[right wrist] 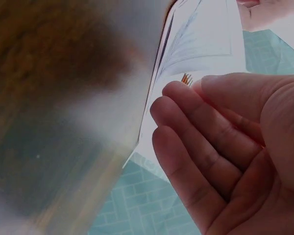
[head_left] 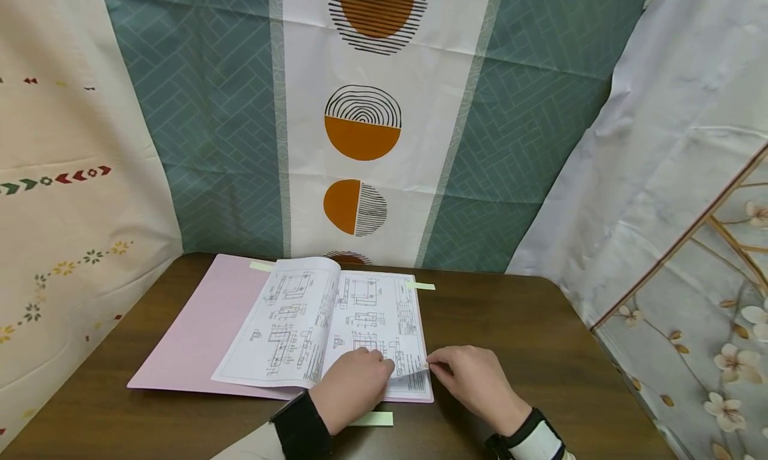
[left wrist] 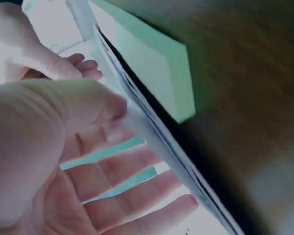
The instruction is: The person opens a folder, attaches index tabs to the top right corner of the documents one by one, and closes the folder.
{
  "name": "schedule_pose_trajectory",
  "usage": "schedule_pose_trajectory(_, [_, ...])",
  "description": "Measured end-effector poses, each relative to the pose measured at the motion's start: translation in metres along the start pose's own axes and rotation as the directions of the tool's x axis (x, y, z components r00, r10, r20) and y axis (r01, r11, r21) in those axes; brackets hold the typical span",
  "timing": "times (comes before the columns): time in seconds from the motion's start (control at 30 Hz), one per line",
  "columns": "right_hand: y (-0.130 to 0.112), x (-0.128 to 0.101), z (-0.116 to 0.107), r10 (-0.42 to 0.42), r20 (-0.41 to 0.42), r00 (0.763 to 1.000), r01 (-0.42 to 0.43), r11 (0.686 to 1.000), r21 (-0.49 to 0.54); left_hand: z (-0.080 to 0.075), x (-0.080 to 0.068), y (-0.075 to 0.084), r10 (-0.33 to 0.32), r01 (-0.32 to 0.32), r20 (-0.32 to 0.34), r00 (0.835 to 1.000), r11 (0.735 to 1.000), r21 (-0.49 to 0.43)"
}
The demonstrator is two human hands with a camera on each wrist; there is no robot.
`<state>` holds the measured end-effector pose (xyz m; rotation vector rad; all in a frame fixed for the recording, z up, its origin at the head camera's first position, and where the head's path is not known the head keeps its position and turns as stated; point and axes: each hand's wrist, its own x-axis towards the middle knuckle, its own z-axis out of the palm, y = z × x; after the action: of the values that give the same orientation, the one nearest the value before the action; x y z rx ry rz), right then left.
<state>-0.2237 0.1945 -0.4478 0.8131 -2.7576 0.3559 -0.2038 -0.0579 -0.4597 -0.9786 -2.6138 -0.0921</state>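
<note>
An open pink folder (head_left: 198, 327) lies on the brown table (head_left: 528, 327), with a stack of technical drawing sheets (head_left: 312, 320) spread on it. My left hand (head_left: 378, 361) rests flat on the lower part of the right-hand page, fingers relaxed (left wrist: 117, 176). My right hand (head_left: 437, 367) is at the page's lower right corner, thumb and forefinger pinching the top sheet's corner (head_left: 420, 375), which curls up slightly. In the right wrist view the fingers (right wrist: 186, 132) sit at the fanned sheet edges (right wrist: 201, 39).
Pale green sticky tabs show at the folder's top (head_left: 261, 265), on the right page's upper edge (head_left: 420, 286) and by my left wrist (head_left: 373, 419); the last appears up close as a green pad (left wrist: 152, 63). Patterned curtains (head_left: 372, 113) hang behind the table and at both sides.
</note>
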Motion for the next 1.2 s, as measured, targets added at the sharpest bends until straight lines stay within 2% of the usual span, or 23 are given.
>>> schedule_pose_trajectory(0.17, [-0.002,-0.001,0.0,-0.006,0.003,1.0,0.006,1.0,0.01,0.003,0.005,0.003,-0.051,0.052,-0.052,0.997,0.998,0.02])
schedule_pose_trajectory(0.3, [-0.004,-0.002,0.002,-0.104,0.021,0.994,0.103,0.994,0.026,0.004,0.005,0.002,-0.068,0.068,-0.037,0.997,0.998,0.0])
schedule_pose_trajectory(0.4, [-0.005,-0.002,0.005,-0.174,0.067,0.982,0.172,0.984,0.037,0.005,0.005,0.002,-0.06,0.06,-0.029,0.998,0.998,0.003])
schedule_pose_trajectory(0.5, [-0.007,-0.003,0.006,-0.2,0.119,0.973,0.195,0.98,0.051,0.005,0.004,0.003,-0.059,0.059,-0.019,0.998,0.998,-0.001])
schedule_pose_trajectory(0.6, [-0.007,-0.004,0.007,-0.204,0.137,0.969,0.198,0.979,0.053,0.004,0.002,0.002,-0.076,0.076,-0.019,0.997,0.997,-0.003])
schedule_pose_trajectory(0.73, [-0.008,-0.004,0.007,-0.225,0.109,0.968,0.222,0.974,0.036,0.002,0.0,0.0,-0.125,0.125,-0.067,0.99,0.992,-0.004])
schedule_pose_trajectory(0.93, [-0.009,-0.003,0.008,-0.236,0.074,0.969,0.235,0.972,0.018,-0.005,-0.002,-0.006,-0.189,0.192,-0.164,0.968,0.981,0.007])
schedule_pose_trajectory(1.2, [-0.011,0.002,0.009,-0.234,0.054,0.971,0.236,0.972,-0.02,-0.011,-0.011,-0.016,-0.214,0.226,-0.212,0.954,0.973,0.036])
